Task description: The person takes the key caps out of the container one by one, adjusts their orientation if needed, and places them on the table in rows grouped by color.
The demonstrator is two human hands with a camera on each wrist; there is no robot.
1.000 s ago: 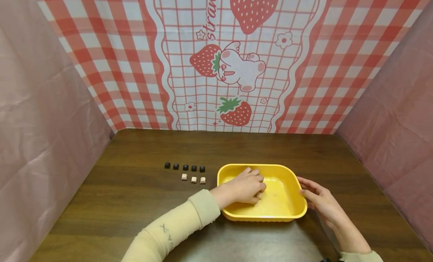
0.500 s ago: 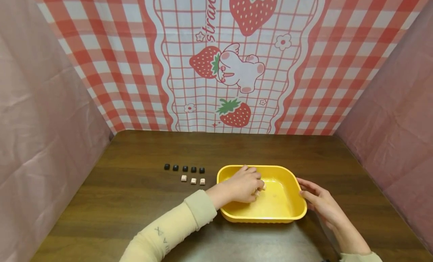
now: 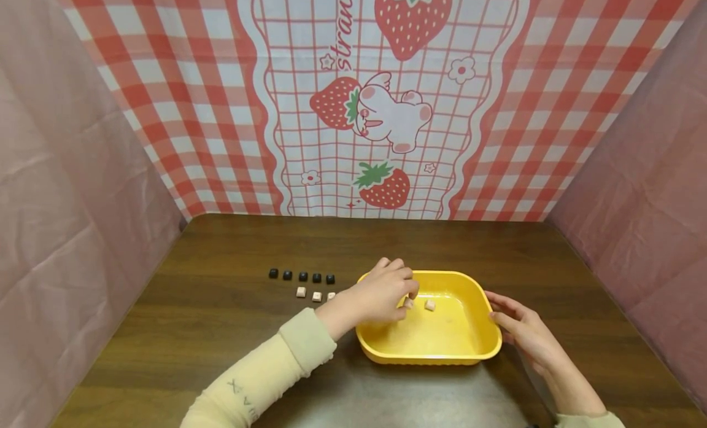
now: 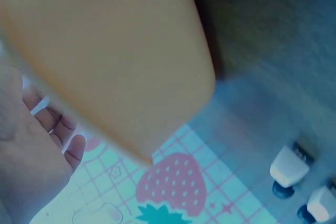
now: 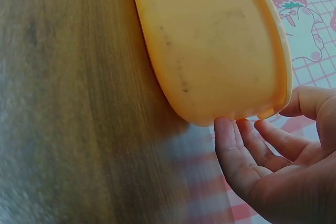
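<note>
My left hand point(image 3: 381, 293) is over the left part of a yellow plastic tray point(image 3: 428, 358), its fingertips pinching a pale keycap point(image 3: 408, 303). Another pale keycap point(image 3: 429, 305) lies on the tray floor, just right of those fingers. At the tray's right end, my right hand point(image 3: 527, 333) holds the wall, thumb at the rim and fingers against the outside. In the right wrist view, the fingers point(image 5: 226, 135) touch the end of the tray. The left wrist view has the left hand point(image 4: 37, 150) beside the tray's wall, and what it pinches is hidden there.
Left of the tray, a row of several black keycaps point(image 3: 303, 276) lies on the dark wooden table point(image 3: 232, 330). Three pale keycaps point(image 3: 317, 296) form a nearer row, the rightmost partly behind the left wrist. A strawberry-print cloth point(image 3: 381, 188) hangs behind the table.
My left hand has risen and moved left from the middle of the tray with one pale keycap, uncovering another on the tray floor. The right hand and tray have stayed put.
</note>
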